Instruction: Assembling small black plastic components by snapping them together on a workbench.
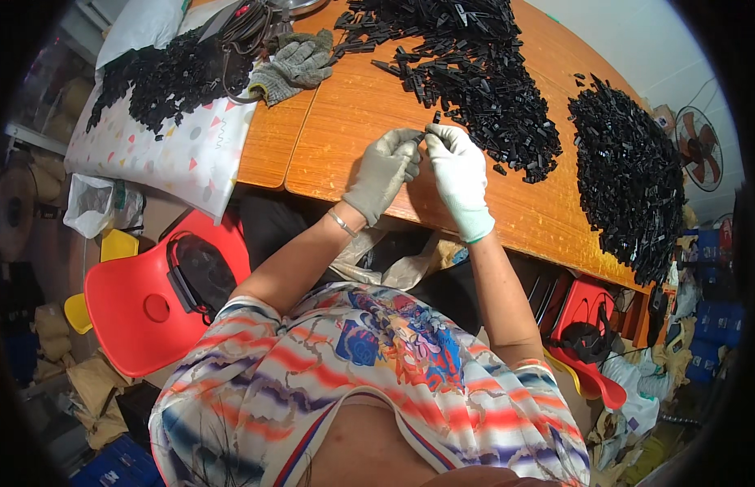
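**Gloved hands joined on one small black part at the table edge**

Nearest, at 6 o'clock, we note a striped patterned shirt [369,381]. Beyond it, the left hand [383,172], in a grey knit glove, and the right hand [458,174], in a white one, meet fingertip to fingertip, pinching a small black plastic piece [427,140] above the glossy orange wooden table [353,114]. We judge a fitting or checking step underway; the next move calls for fine fingertip alignment. Farther, at 12 to 2 o'clock, lie heaps of black angular plastic parts [491,81]; at 11, spare grey gloves [296,65].
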Tool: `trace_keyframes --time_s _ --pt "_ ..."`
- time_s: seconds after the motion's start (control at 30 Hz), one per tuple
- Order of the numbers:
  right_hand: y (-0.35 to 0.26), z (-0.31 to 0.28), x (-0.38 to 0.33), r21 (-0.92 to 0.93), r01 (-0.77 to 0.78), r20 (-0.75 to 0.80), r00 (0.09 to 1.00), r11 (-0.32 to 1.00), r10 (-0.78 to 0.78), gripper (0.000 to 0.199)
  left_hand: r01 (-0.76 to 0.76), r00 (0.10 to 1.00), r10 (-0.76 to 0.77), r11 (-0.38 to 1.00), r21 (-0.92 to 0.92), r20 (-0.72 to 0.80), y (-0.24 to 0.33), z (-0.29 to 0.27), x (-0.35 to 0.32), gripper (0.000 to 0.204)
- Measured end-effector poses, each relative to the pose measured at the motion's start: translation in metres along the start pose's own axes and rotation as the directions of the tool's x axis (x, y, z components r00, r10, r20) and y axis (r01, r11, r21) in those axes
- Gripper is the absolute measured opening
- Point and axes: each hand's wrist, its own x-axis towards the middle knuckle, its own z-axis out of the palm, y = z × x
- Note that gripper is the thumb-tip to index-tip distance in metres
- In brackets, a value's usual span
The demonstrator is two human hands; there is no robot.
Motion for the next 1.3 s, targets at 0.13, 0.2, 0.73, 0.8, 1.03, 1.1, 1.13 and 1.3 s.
trace_keyframes --time_s 0.13,0.2,0.73,0.8,1.03,1.1,1.13,1.3 --pt "-0.002 -0.001 -0.005 -0.125 0.054 -0.007 0.998 0.991 -0.055 0.025 -0.015 1.000 0.015 1.000 -0.011 -0.010 -0.002 -0.001 -0.003 0.022" --pt "0.002 0.000 -0.006 -0.047 0.013 -0.002 1.000 0.999 -0.013 0.025 -0.015 1.000 0.015 1.000 0.008 -0.012 -0.001 0.001 -0.004 0.022" --pt "-0.004 -0.003 0.006 -0.563 0.422 0.259 0.907 0.711 -0.333 0.010 0.105 0.989 -0.095 0.991 0.085 -0.111 -0.009 0.004 0.008 0.018" --pt "-0.001 -0.003 0.009 -0.582 0.399 0.298 0.915 0.709 -0.272 0.010 0.151 0.982 -0.139 0.985 0.082 -0.131 -0.008 0.006 0.008 0.018" --pt "0.008 -0.014 0.012 -0.581 0.345 0.211 0.939 0.737 -0.273 0.012 0.181 0.981 -0.182 0.983 -0.020 -0.060 -0.010 0.010 0.017 0.017" --pt "0.004 -0.019 0.013 -0.518 0.246 0.171 0.968 0.819 -0.183 0.015 0.151 0.987 -0.152 0.988 0.027 0.055 -0.004 0.008 0.018 0.016" --pt "-0.001 -0.023 0.016 -0.460 0.139 0.167 0.984 0.877 -0.068 0.022 0.148 0.987 -0.149 0.989 0.028 0.053 -0.001 0.008 0.019 0.016" --pt "0.010 -0.036 0.028 -0.091 -0.026 0.132 0.991 0.996 0.038 0.028 0.158 0.981 -0.165 0.984 0.084 0.097 0.007 0.006 0.014 0.018"
